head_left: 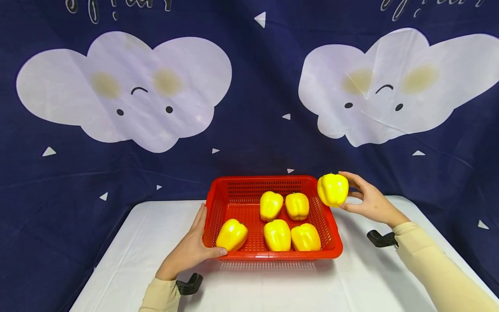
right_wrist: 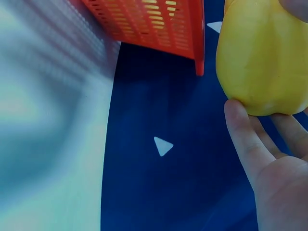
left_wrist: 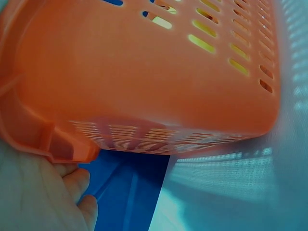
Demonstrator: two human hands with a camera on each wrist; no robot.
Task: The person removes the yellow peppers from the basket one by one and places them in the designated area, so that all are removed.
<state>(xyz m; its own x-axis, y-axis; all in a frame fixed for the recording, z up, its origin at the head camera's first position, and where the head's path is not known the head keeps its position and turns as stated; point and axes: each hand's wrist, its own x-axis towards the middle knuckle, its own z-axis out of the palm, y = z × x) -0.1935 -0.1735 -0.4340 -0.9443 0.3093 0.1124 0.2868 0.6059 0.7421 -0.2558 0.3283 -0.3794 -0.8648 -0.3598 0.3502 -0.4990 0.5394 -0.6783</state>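
Observation:
A red plastic basket (head_left: 269, 255) with slotted walls holds several yellow bell peppers (head_left: 277, 235). At its front left corner, my left hand (head_left: 192, 247) holds the rim, with the thumb on the front edge and the fingers along the left side. In the left wrist view the fingertips (left_wrist: 77, 183) lie against the underside of the orange-looking rim (left_wrist: 29, 139). My right hand (head_left: 370, 203) grips another yellow bell pepper (head_left: 332, 190) by the basket's back right rim. Thumb and fingers sit on its right side; the right wrist view shows this pepper (right_wrist: 264, 57) close up.
Beneath the basket is a table with a white cloth (head_left: 273, 290). Behind it hangs a dark blue curtain (head_left: 265, 138) printed with pale clouds and small triangles. A black wrist device (head_left: 189, 284) sits at the left wrist, another device (head_left: 381, 238) at the right.

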